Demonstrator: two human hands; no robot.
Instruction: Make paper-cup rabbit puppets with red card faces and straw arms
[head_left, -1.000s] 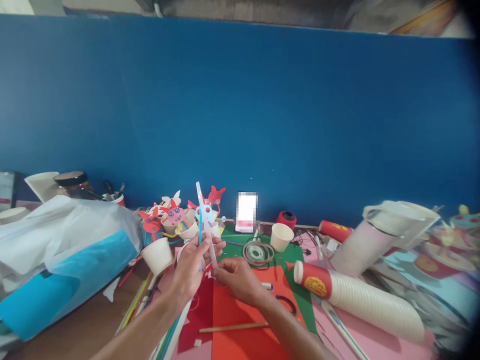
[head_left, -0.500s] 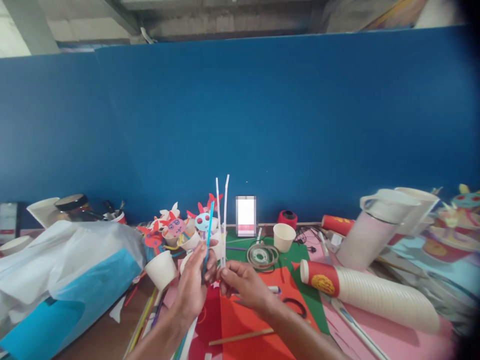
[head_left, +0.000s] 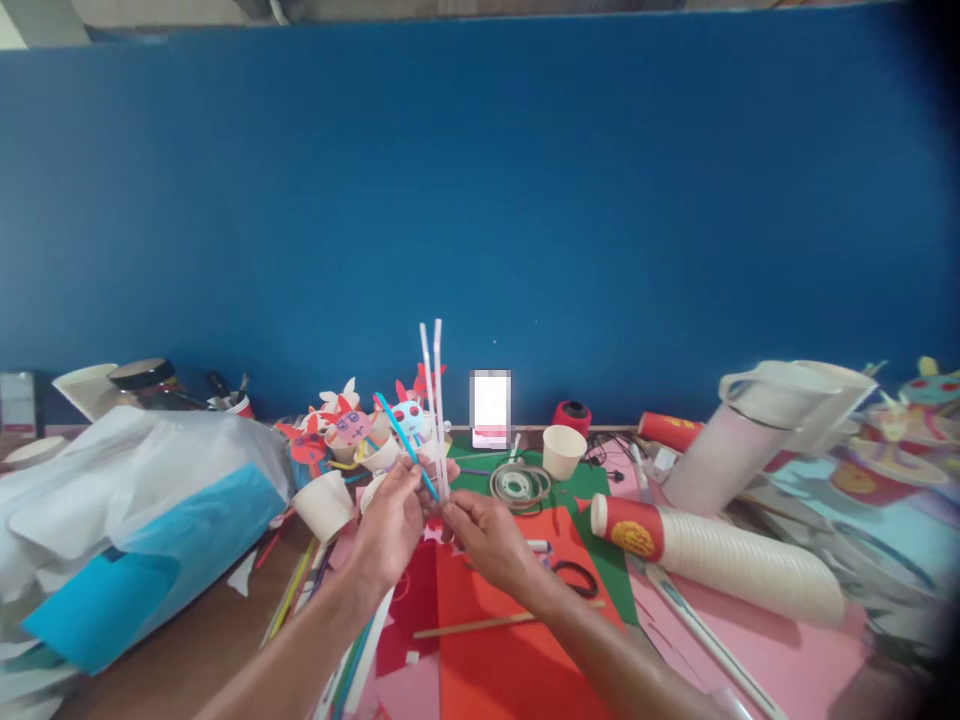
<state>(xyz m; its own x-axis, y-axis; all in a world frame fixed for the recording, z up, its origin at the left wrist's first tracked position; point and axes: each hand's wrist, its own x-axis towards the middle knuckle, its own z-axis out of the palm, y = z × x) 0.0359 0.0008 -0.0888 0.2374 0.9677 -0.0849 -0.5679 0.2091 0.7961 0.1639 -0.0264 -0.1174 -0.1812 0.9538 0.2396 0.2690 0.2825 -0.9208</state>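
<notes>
In the middle of the view, my left hand (head_left: 391, 515) is closed on a blue straw (head_left: 406, 441), which leans up to the left. My right hand (head_left: 487, 537) pinches two white bendy straws (head_left: 439, 410) by their lower ends, and they stand nearly upright. The blue straw's lower end meets the white straws near my right fingertips. Fingers of my left hand show partly behind the straws. Behind the hands are paper cups with red, pink and light-blue paper figures (head_left: 352, 432). Below the hands lies orange paper (head_left: 517, 660).
A stack of paper cups (head_left: 739, 555) lies on the right, beside a white jug (head_left: 742, 430). One white cup (head_left: 564, 452) stands near a tape roll (head_left: 519, 485). Scissors (head_left: 576, 578) and a wooden stick (head_left: 480, 628) lie on the orange paper. Plastic-wrapped blue sheets (head_left: 165, 570) fill the left.
The blue straw has tilted from nearly upright to leaning left, its lower end brought to the white straws. The view has dipped slightly. My right hand still pinches the white straws.
</notes>
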